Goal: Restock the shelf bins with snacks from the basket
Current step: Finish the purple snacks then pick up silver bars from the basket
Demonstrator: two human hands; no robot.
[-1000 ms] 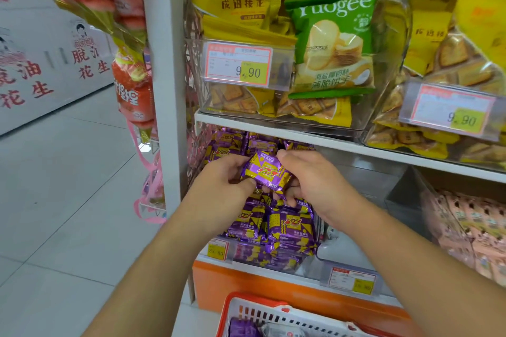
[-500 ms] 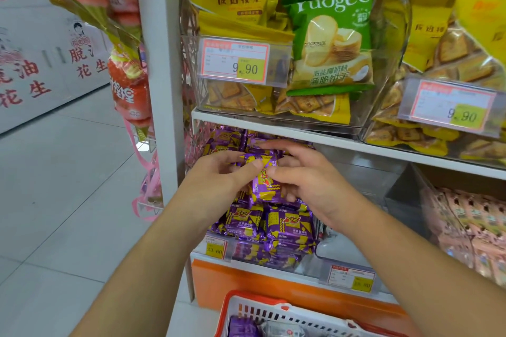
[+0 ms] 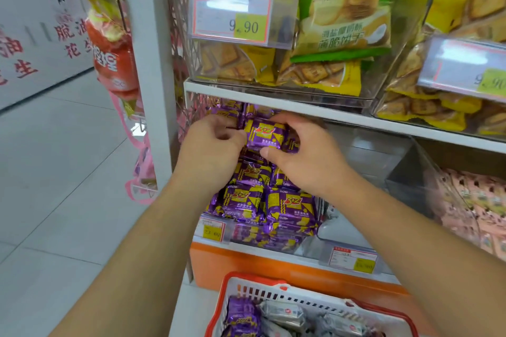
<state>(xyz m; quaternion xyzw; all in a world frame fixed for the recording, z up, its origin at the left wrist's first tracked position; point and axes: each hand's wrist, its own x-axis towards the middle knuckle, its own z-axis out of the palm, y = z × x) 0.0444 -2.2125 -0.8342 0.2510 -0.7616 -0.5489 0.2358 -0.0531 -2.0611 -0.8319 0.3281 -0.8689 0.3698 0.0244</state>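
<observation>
Purple snack pack turned flat, pinched between hands.

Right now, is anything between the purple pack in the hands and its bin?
Nothing visible. The right hand holds the purple pack, the left hand at its left edge, directly above the stacked purple packs in the bin; the shelf edge sits just above.

Both hands are at the purple snack pack: right hand pinches it top and bottom, left hand curls against its left edge. Below the hands, more purple packs fill the bin; nearer, the red basket.
</observation>
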